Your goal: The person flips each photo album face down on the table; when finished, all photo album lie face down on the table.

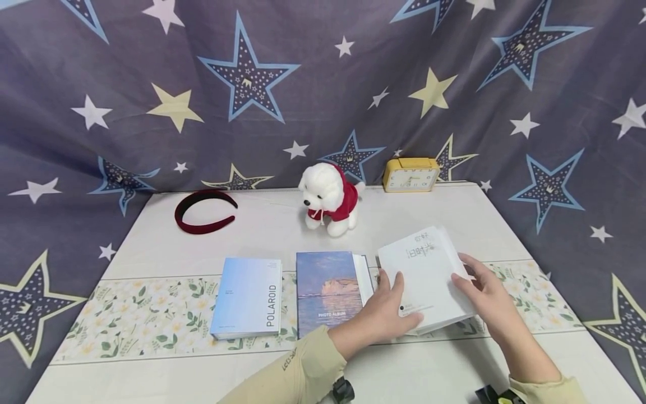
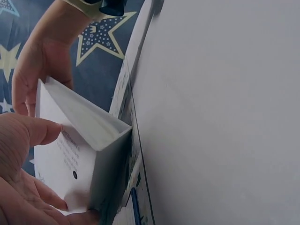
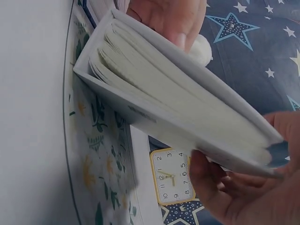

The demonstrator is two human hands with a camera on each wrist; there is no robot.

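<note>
Both hands hold a thick white photo album [image 1: 421, 275] at the right of the table, its right side tilted up. My left hand [image 1: 381, 308] grips the spine side, with the thumb [image 2: 44, 130] lying on the cover. At the opposite edge, my right hand [image 1: 487, 294] pinches the album between thumb and fingers; the right wrist view shows those fingers [image 3: 211, 183] under one cover. Loosely fanned cream pages [image 3: 164, 89] show between the covers. Left of it lies a blue seascape photo album [image 1: 328, 292], beside a pale blue POLAROID album [image 1: 247, 297].
A white toy dog [image 1: 330, 196] in a red hoodie stands at the back middle. The yellow clock [image 1: 411, 175] is behind the white album, and a dark red headband [image 1: 204, 210] lies back left. A floral strip [image 1: 151, 314] crosses the white table, before a star-patterned curtain [image 1: 323, 84].
</note>
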